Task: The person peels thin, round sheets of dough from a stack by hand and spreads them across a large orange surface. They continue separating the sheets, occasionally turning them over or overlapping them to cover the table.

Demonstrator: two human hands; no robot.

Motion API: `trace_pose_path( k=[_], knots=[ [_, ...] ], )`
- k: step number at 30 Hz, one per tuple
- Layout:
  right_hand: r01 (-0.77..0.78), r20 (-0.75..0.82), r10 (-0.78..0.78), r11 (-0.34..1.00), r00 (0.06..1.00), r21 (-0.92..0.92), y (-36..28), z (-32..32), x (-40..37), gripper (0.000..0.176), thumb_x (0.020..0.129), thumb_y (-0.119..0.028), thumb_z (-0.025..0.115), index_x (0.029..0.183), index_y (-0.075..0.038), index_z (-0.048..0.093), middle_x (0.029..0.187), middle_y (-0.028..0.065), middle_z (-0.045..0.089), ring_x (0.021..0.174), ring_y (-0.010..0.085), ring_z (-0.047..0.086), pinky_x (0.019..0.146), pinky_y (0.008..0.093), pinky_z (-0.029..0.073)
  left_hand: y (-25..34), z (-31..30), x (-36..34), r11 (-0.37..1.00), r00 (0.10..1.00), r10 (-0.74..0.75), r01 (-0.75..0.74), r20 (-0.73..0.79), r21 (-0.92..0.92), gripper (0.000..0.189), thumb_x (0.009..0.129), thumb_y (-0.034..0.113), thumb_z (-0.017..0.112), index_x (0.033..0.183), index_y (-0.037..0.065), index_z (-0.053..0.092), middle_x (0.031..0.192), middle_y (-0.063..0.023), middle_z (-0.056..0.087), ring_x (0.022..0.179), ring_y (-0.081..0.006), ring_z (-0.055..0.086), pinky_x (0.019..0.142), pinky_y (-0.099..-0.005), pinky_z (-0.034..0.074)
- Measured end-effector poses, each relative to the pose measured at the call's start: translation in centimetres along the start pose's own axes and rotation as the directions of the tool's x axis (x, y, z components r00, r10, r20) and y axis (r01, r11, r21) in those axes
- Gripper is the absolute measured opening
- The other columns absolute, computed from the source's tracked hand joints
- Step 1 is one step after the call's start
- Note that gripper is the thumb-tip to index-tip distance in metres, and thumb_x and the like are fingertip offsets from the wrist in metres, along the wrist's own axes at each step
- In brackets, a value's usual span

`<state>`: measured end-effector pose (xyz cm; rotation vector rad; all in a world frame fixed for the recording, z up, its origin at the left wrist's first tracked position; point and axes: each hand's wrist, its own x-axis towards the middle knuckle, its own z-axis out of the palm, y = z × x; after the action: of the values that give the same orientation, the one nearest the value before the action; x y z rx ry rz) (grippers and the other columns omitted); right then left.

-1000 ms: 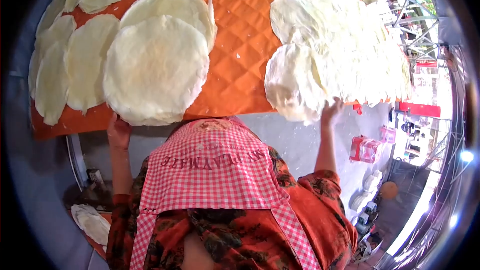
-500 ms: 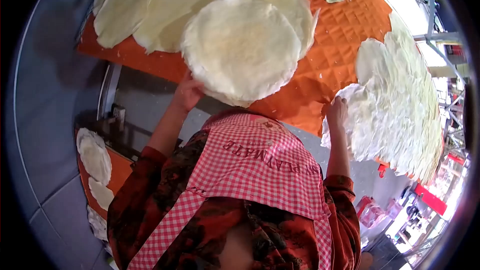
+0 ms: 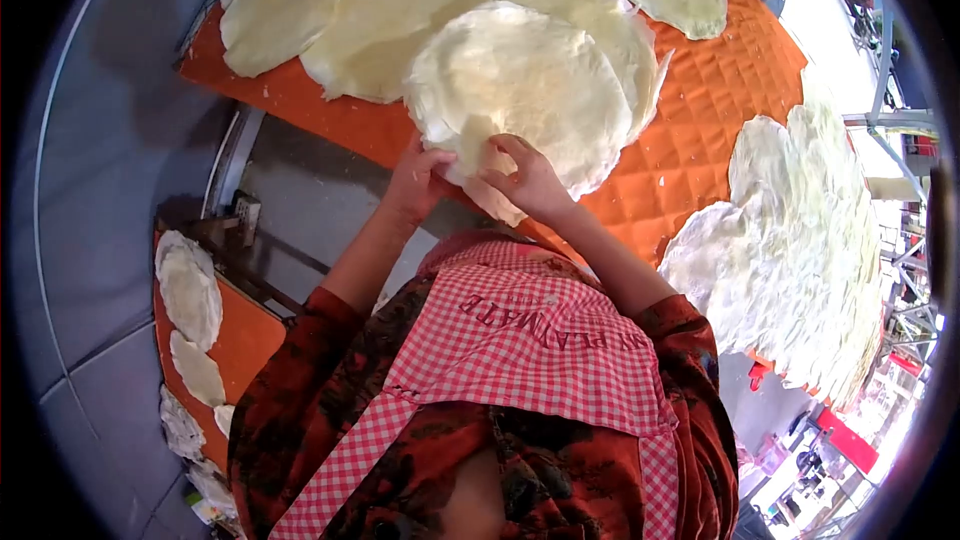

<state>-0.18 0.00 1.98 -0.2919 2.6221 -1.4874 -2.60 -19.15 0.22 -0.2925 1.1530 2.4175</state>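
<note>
A round, pale, thin dough sheet lies on top of a small overlapping pile at the near edge of the orange quilted cover. My left hand is closed on the near-left rim of this sheet, thumb on top and fingers underneath. Over the sheet's near edge hovers my right hand, its thumb and forefinger apart, fingertips right at the surface. Between the two hands a flap of the rim hangs toward my apron.
More round sheets overlap at the back left of the orange cover. To the right, a wide layered spread of sheets covers the surface. A lower orange board with several sheets stands at the left, beside a grey tiled wall.
My right hand has left the layered spread at the right and come over the top round sheet. My left hand still grips the rim. The whole view has shifted slightly.
</note>
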Motion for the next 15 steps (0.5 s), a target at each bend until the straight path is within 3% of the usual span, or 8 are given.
trace_pose_path(
  k=[2, 5, 8, 9, 11, 13, 14, 15],
  knots=[
    [-0.015, -0.073, 0.016, 1.0, 0.997, 0.015, -0.6, 0.3, 0.2, 0.051, 0.076, -0.03, 0.065, 0.112, 0.003, 0.05, 0.108, 0.0233, 0.056, 0.097, 0.0391, 0.056, 0.083, 0.0419, 0.046, -0.1, -0.1, 0.2, 0.999, 0.999, -0.037, 0.037, 0.011, 0.008, 0.04, 0.079, 0.006, 0.056, 0.118, 0.003, 0.048, 0.105, -0.0077, 0.059, 0.098, -0.0207, 0.058, 0.081, -0.0339, 0.049],
    [-0.117, -0.024, 0.114, 0.982, 0.993, -0.148, -1.9, 0.5, 0.9, 0.054, 0.076, -0.03, 0.066, 0.113, 0.005, 0.048, 0.102, 0.0228, 0.057, 0.092, 0.0353, 0.06, 0.073, 0.0405, 0.05, -0.7, 1.3, 1.0, 0.998, 0.997, -0.001, 0.007, -0.081, 0.067, 0.036, 0.08, 0.008, 0.057, 0.116, 0.002, 0.051, 0.105, -0.0078, 0.06, 0.095, -0.0201, 0.059, 0.08, -0.0342, 0.05],
    [0.114, 0.018, -0.114, 0.938, 0.993, -0.326, -2.1, 0.8, 1.0, 0.028, 0.078, -0.029, 0.061, 0.091, -0.005, 0.058, 0.084, 0.0176, 0.058, 0.075, 0.0357, 0.059, 0.066, 0.044, 0.049, -1.0, 2.1, 1.6, 0.971, 0.985, 0.057, -0.017, -0.162, 0.238, 0.031, 0.082, 0.009, 0.058, 0.111, 0.0, 0.054, 0.103, -0.0078, 0.061, 0.091, -0.02, 0.061, 0.078, -0.0335, 0.05],
    [0.18, -0.031, -0.201, 0.928, 0.979, -0.327, -0.7, 1.9, 1.2, 0.025, 0.078, -0.031, 0.06, 0.083, -0.007, 0.059, 0.079, 0.0173, 0.055, 0.069, 0.0351, 0.058, 0.062, 0.0432, 0.049, -1.0, 2.4, 1.7, 0.963, 0.985, 0.066, -0.021, -0.157, 0.27, 0.031, 0.081, 0.009, 0.059, 0.11, -0.001, 0.055, 0.103, -0.009, 0.061, 0.091, -0.0193, 0.06, 0.078, -0.0324, 0.049],
    [0.382, 0.03, -0.41, 0.816, 0.911, -0.433, 2.6, 3.9, 1.8, 0.026, 0.079, -0.031, 0.061, 0.083, -0.005, 0.058, 0.074, 0.0133, 0.054, 0.071, 0.0345, 0.057, 0.06, 0.0416, 0.049, -1.0, 3.0, 1.7, 0.943, 0.987, 0.075, -0.024, -0.141, 0.333, 0.03, 0.078, 0.008, 0.061, 0.106, -0.003, 0.055, 0.102, -0.0115, 0.061, 0.092, -0.0179, 0.06, 0.079, -0.0301, 0.048],
    [0.285, -0.015, -0.324, 0.851, 0.946, -0.442, 0.9, 2.3, 1.4, 0.02, 0.081, -0.026, 0.057, 0.084, -0.006, 0.057, 0.073, 0.011, 0.054, 0.071, 0.0336, 0.057, 0.062, 0.0419, 0.049, -1.4, 1.9, 2.3, 0.821, 0.983, 0.183, -0.167, 0.026, 0.546, 0.028, 0.078, 0.007, 0.061, 0.104, -0.002, 0.057, 0.099, -0.0107, 0.062, 0.089, -0.0184, 0.061, 0.077, -0.0295, 0.049],
    [-0.139, -0.149, 0.125, 0.987, 0.981, -0.086, -1.3, 1.0, 0.9, 0.015, 0.083, -0.021, 0.052, 0.084, -0.006, 0.057, 0.075, 0.0129, 0.058, 0.072, 0.0333, 0.059, 0.064, 0.0429, 0.049, -1.5, 1.4, 2.7, 0.802, 0.978, 0.197, -0.198, 0.064, 0.563, 0.028, 0.078, 0.006, 0.061, 0.104, -0.002, 0.057, 0.097, -0.0102, 0.062, 0.087, -0.0185, 0.061, 0.076, -0.0293, 0.049],
    [-0.11, -0.171, 0.09, 0.988, 0.981, -0.111, -0.2, 1.2, 1.3, 0.015, 0.083, -0.02, 0.051, 0.085, -0.006, 0.057, 0.076, 0.0146, 0.06, 0.072, 0.0341, 0.06, 0.064, 0.0432, 0.049, -1.5, 1.0, 3.1, 0.783, 0.972, 0.21, -0.23, 0.101, 0.578, 0.027, 0.078, 0.006, 0.061, 0.104, -0.002, 0.057, 0.095, -0.0098, 0.063, 0.085, -0.0187, 0.062, 0.075, -0.0291, 0.05]
  ],
)
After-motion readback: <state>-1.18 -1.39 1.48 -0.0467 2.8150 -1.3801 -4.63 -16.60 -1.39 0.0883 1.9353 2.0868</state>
